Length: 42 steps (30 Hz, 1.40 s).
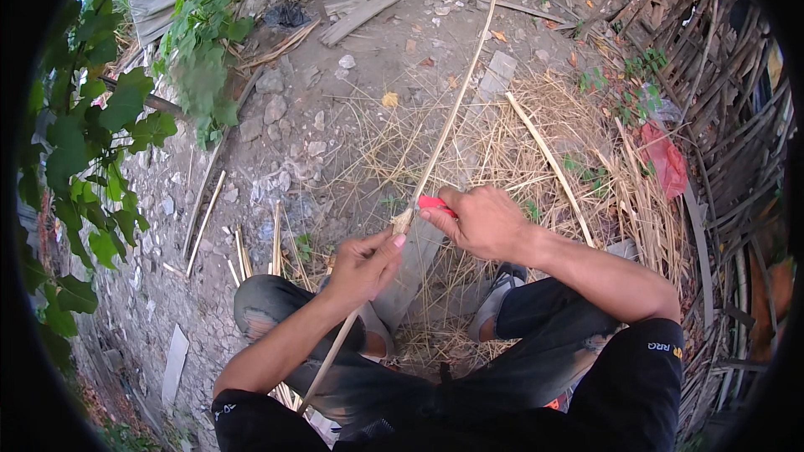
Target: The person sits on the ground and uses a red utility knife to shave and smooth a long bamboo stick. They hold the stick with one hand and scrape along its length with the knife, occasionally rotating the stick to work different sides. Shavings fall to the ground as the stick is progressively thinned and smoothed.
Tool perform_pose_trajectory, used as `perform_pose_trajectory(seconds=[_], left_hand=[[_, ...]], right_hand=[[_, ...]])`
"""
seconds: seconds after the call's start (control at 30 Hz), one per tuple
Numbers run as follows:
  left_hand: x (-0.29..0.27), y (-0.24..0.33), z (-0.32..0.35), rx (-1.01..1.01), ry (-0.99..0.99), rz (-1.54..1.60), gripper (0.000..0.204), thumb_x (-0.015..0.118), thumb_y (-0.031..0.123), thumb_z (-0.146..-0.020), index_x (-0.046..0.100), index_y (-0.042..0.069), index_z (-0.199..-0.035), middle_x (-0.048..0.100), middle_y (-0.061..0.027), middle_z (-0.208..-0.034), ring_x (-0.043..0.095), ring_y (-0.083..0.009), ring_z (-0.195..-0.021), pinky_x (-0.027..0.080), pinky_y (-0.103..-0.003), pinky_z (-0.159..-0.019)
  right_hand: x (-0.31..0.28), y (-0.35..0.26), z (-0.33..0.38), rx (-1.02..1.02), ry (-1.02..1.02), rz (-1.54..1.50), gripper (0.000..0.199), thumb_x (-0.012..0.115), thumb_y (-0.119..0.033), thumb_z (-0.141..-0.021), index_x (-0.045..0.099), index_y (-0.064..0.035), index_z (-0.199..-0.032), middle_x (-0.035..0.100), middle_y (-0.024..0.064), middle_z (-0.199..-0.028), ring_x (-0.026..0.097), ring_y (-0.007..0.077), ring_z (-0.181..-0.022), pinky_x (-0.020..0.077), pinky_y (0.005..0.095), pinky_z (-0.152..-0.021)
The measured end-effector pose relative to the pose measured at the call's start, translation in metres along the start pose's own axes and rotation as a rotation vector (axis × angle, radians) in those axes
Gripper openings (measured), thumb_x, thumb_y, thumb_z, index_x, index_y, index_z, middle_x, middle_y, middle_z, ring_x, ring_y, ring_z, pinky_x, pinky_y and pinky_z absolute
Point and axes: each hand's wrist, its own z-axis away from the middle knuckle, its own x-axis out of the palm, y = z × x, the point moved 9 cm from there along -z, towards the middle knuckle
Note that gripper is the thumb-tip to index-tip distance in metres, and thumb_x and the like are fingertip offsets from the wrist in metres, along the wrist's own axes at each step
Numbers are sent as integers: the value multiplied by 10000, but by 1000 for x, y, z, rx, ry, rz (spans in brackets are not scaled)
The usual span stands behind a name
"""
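Observation:
A long, thin, pale wooden stick (452,121) slants from beside my left thigh up to the far ground. My left hand (364,269) is closed around it between my knees, thumb along its top. Just beyond that grip, the stick has a rough, thicker node. My right hand (486,222) is closed on a red-handled tool (430,202), pressed against or right beside the stick near this node. The tool's blade, if it has one, is hidden.
Pale shavings (536,130) litter the ground ahead. Another peeled stick (548,163) lies to the right, near a stick fence (712,100) and a red plastic bag (664,159). A flat plank (410,272) runs between my feet. Leafy branches (92,142) hang at left.

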Motion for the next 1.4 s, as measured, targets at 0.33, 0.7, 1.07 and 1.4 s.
perform_pose_trajectory(seconds=[0.33, 0.7, 1.07, 1.4], left_hand=[[21, -12, 73, -51, -369, -49, 415, 499, 219, -1108, 576, -98, -1364, 535, -12, -599, 413, -47, -397, 336, -230, -392], [-12, -21, 33, -198, -14, 207, 515, 491, 336, -1110, 508, -69, -1427, 473, 0, -567, 383, -66, -371, 320, -246, -365], [-5, -8, 23, 33, -18, -199, 324, 541, 240, -1095, 681, -41, -1175, 497, 13, -558, 402, -45, -393, 286, -234, -380], [2, -28, 51, -66, -131, -239, 290, 579, 228, -1082, 667, -13, -948, 487, 23, -557, 401, -32, -431, 284, -225, -406]], right_hand=[[-181, 283, 67, 601, 855, -26, 767, 317, -644, -1065, 564, -9, -712, 402, 34, -539, 433, 180, -538, 385, 407, -543], [-48, 55, 11, 80, 35, -167, 500, 490, -441, -1062, 619, 39, -1001, 618, 212, -694, 634, 362, -673, 492, 480, -673], [-9, 29, -4, 79, -33, -38, 529, 428, -469, -1078, 639, 15, -1040, 685, 259, -753, 688, 477, -766, 538, 564, -750], [-69, 202, -4, 559, 274, -13, 670, 314, -538, -1096, 652, 27, -970, 689, 261, -848, 684, 440, -857, 520, 557, -855]])
